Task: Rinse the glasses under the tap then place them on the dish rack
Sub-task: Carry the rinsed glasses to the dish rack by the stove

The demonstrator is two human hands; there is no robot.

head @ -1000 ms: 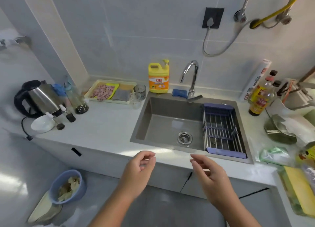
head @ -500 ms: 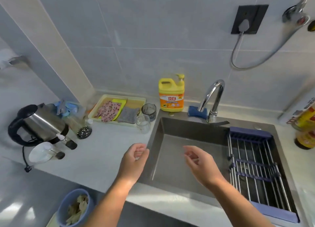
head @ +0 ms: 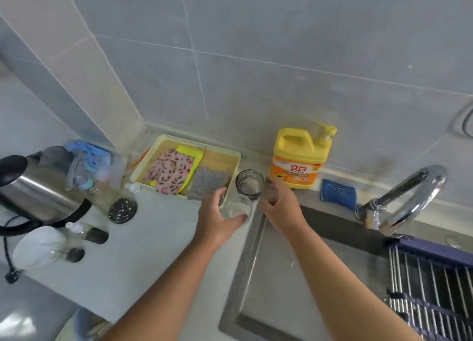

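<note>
Both hands have come forward from over the sink (head: 281, 289) to the two glasses at the counter's (head: 158, 238) back corner. The left hand (head: 217, 218) grips the clear glass (head: 236, 207), plain and see-through. The right hand (head: 280, 205) curls beside the smoky dark glass (head: 249, 184), upright just behind; whether it holds it, I can't tell. Next to them, a yellow tray (head: 220, 152) holds a floral cloth (head: 170, 171), a yellow cloth (head: 190, 152) and a grey scourer (head: 208, 183). The dish rack (head: 430, 284) sits in the sink.

Left grip (head: 217, 219) around a clear glass (head: 236, 208), right grip (head: 279, 205) just beside a dark glass (head: 249, 186), left of the sink (head: 252, 276)
</note>
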